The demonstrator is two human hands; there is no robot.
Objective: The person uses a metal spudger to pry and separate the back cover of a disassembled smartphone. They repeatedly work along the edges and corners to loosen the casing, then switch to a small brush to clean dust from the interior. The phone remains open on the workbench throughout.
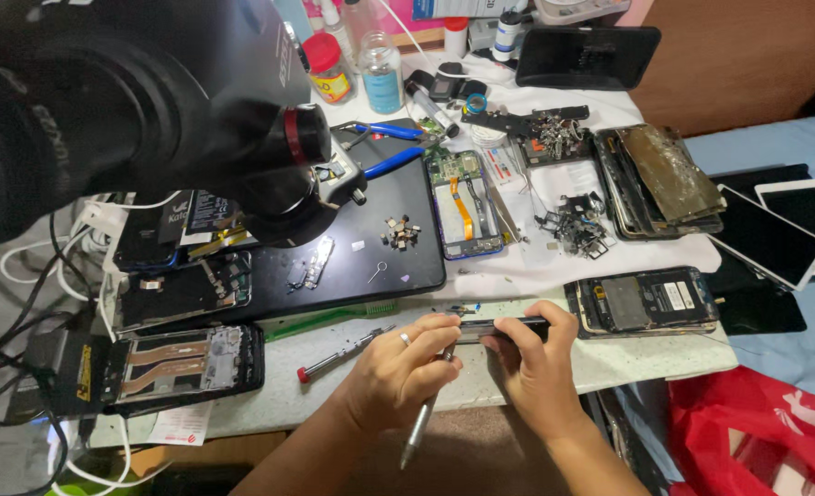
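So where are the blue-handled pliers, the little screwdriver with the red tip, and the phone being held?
blue-handled pliers (391, 147), head view, on the blue handles.
screwdriver with the red tip (341, 355), head view, on the metal shaft.
phone being held (509, 327), head view, on its dark edge between the hands.

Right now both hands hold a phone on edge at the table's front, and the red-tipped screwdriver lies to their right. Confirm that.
Wrong on one point: the head view shows the red-tipped screwdriver lying to the left of the hands. The left hand and right hand do hold the phone on edge at the table front.

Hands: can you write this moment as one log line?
left hand: holds metal tool | right hand: grips phone edge-up | surface: workbench
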